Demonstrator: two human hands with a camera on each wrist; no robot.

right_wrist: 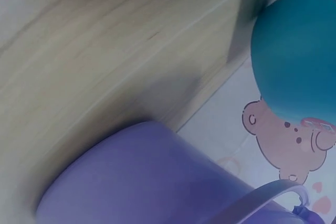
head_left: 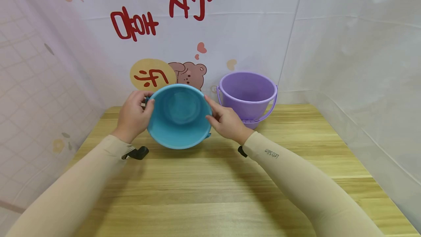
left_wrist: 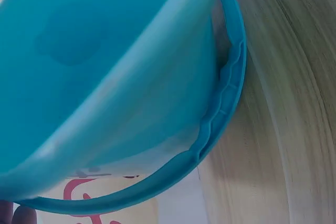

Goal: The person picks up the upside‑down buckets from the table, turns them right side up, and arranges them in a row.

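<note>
A blue bucket [head_left: 179, 134] is tilted so that its mouth and inside face the head camera; it appears raised off the table. My left hand [head_left: 132, 115] grips its rim on the left, thumb at the front edge. On the opposite side my right hand [head_left: 229, 121] pinches the rim between thumb and fingers. In the left wrist view the bucket's blue handle [left_wrist: 228, 98] hangs in a curve beside its wall. Only fingertips [left_wrist: 23, 215] of the left hand show there. The right wrist view shows the outer wall of the blue bucket [right_wrist: 299, 56], but not the right hand.
A purple bucket [head_left: 248, 109] stands upright at the back of the wooden table [head_left: 184, 193], just right of my right hand, its handle [head_left: 271, 111] lowered. Behind the table hangs a white printed curtain [head_left: 253, 36] with a bear and red characters.
</note>
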